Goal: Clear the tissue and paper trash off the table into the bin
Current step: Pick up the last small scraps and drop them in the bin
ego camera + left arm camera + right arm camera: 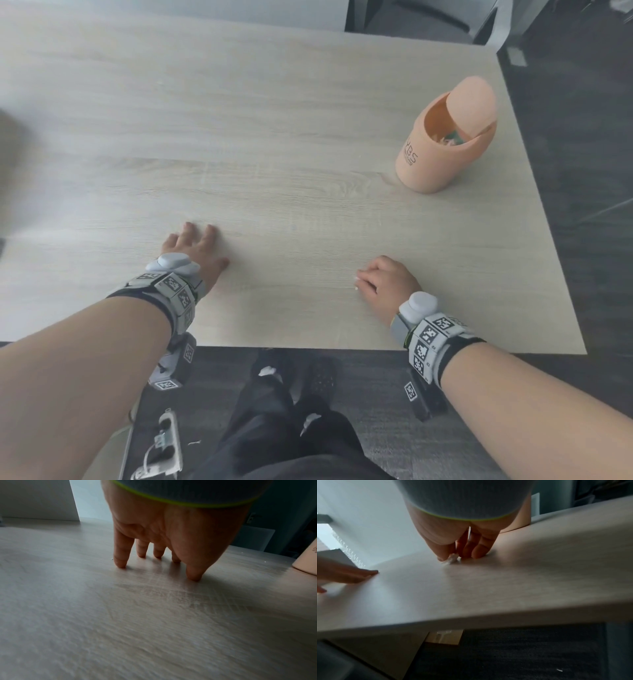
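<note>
A peach bin (442,144) with a tilted swing lid stands on the pale wood table (274,137) at the right, with scraps inside. My right hand (380,282) is near the front edge, its thumb and fingers pinching a small white tissue scrap (452,559) down on the tabletop. A tiny white crumb (356,288) lies beside its fingertips. My left hand (195,246) rests spread on the table to the left, fingertips (121,563) pressing the surface and holding nothing. The bin's base (307,563) shows at the right edge of the left wrist view.
Small white specks (145,561) lie on the table. On the dark floor below are a white power strip (161,448), paper bits (267,370) and my dark trousers. A grey chair (421,17) stands beyond the far edge. The table's front edge (488,620) runs close to my wrists.
</note>
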Available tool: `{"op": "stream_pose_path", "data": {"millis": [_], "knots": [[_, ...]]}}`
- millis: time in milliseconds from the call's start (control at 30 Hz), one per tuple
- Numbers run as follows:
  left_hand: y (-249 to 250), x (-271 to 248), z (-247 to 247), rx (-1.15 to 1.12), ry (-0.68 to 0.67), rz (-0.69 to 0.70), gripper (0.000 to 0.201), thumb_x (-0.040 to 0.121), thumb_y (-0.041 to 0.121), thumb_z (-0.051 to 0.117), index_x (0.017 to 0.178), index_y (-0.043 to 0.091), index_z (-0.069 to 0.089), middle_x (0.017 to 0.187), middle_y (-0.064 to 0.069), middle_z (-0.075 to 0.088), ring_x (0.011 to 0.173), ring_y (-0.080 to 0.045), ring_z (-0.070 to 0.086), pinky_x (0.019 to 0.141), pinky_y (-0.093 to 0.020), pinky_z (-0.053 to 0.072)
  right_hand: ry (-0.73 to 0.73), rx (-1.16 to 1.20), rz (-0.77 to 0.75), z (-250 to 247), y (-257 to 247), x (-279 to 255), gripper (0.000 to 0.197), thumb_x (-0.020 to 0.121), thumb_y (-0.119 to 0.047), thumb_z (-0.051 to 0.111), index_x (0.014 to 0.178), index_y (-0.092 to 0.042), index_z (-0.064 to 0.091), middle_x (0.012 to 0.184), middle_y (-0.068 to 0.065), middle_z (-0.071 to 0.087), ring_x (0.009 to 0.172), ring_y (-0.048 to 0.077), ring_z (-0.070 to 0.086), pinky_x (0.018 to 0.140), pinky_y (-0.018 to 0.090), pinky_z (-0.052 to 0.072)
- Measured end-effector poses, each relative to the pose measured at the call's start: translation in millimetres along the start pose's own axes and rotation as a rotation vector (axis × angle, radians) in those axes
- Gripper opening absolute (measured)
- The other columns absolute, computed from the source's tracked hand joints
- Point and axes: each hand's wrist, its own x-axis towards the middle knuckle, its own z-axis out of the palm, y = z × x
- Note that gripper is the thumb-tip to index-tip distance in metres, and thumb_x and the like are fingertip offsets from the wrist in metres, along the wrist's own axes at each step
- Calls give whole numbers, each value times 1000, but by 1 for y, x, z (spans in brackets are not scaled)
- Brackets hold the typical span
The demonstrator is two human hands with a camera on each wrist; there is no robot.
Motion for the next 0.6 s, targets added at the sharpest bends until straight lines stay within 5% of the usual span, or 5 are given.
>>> {"op": "stream_pose_path", "data": {"millis": [133,367,500,600], "knots": [[2,-2,-4,-12,-19,-19,74,94,58,42,152,40,0,167,0,-7,152,-33,5,110,-65,33,15,-41,-66,-1,2,-6,20,91,-25,65,105,-12,73,97,3,59,93,25,53,81,30,40],[5,-6,-10,-12,-28,-24,77,94,58,44,155,37,2,167,-2,-2,151,-34,10,112,-58,31,-56,5,115,-11,2,12,17,95,-24,57,99,-16,72,104,-1,61,100,21,56,83,31,45],[5,0,-23,59,-41,-7,66,90,58,46,149,36,26,157,-3,29,127,-36,47,87,-51,55,-13,-50,190,-14,-1,20,14,96,-24,52,91,-14,60,103,4,59,89,27,58,70,32,42],[12,3,-40,-4,-32,-66,49,89,51,42,137,39,45,138,-1,43,99,-23,50,67,-41,49,6,-28,286,-17,-3,31,15,98,-24,49,88,-14,53,103,7,56,86,29,56,68,34,39]]}}
